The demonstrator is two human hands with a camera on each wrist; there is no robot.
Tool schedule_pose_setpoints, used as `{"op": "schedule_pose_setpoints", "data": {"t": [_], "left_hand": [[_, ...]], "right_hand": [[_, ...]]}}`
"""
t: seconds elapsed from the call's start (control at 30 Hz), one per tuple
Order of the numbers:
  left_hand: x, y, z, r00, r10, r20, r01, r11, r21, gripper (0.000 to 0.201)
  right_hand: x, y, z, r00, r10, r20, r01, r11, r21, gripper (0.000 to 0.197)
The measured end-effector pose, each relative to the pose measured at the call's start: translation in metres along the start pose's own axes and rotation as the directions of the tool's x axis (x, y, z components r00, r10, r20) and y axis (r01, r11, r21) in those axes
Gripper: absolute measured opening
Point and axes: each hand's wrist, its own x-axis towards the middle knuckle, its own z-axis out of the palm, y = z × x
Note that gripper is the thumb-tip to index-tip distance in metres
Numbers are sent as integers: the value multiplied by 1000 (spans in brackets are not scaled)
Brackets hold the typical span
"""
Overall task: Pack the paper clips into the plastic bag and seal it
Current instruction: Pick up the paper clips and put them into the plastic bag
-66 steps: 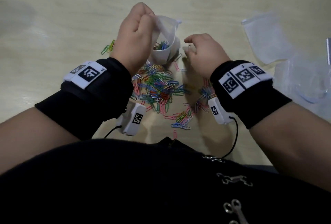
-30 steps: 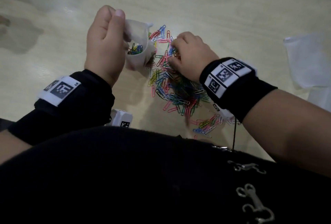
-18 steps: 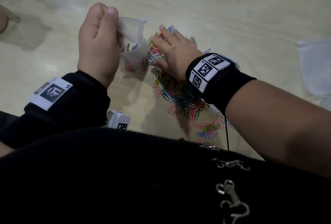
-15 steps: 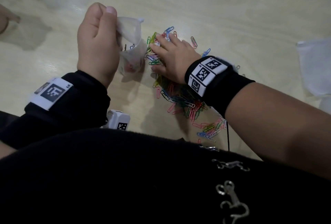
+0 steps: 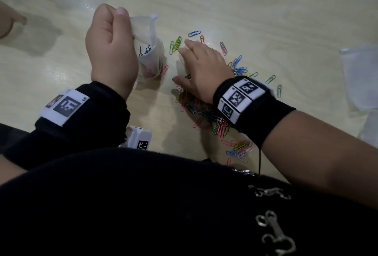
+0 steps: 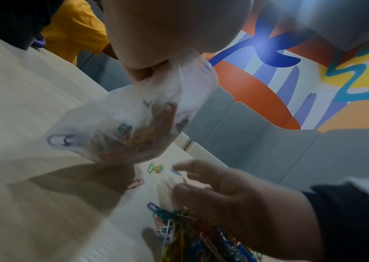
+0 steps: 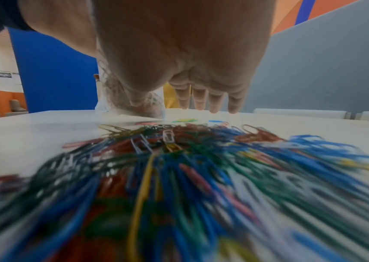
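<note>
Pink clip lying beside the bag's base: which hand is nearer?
Right. The right hand is just beside the pink clip; the left hand pinches the plastic bag rim above.

Pale wooden table (image 5: 266, 10); spare clear bags (image 5: 360, 75) lying flat (far right edge); grey seats (image 6: 313, 141) under a bright mural (image 6: 358, 70).

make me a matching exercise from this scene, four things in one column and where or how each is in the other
Things:
1. left hand
2. right hand
3. plastic bag
4. spare bags

States:
A. lying flat at the table's right edge
B. open, fingers spread over loose paper clips
C. pinching the bag's rim
D. mouth open, some clips inside

Pairs: 1-C, 2-B, 3-D, 4-A
</note>
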Motion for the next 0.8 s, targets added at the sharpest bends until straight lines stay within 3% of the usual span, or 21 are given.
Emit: {"op": "schedule_pose_setpoints", "data": {"t": [0.13,0.27,0.4,0.53,0.6,0.7,0.8], "left_hand": [[-1,-4,-4,1000,-8,-25,9,1000,10,30],[-2,-8,-8,999,-14,-36,14,1000,-4,30],[0,-8,-9,999,-25,-26,25,1000,-17,30],[0,-7,-5,1000,-28,-2,28,999,-15,31],[-1,-7,-4,999,-33,9,33,999,-15,31],[-3,-6,-1,999,-32,30,32,999,-1,31],[-6,-7,2,997,-23,68,21,1000,18,31]], "right_hand": [[23,-18,6,999,-9,48,10,1000,-25,68],[27,-21,16,973,-30,231,58,992,-115,69],[-1,-9,17,960,-77,269,131,973,-190,77],[-33,1,11,942,9,336,84,962,-260,80],[-33,0,5,967,8,255,43,980,-193,72],[-15,0,-3,1000,21,-6,-21,999,-43,55],[14,10,-5,995,90,-49,-92,995,-28,65]]}}
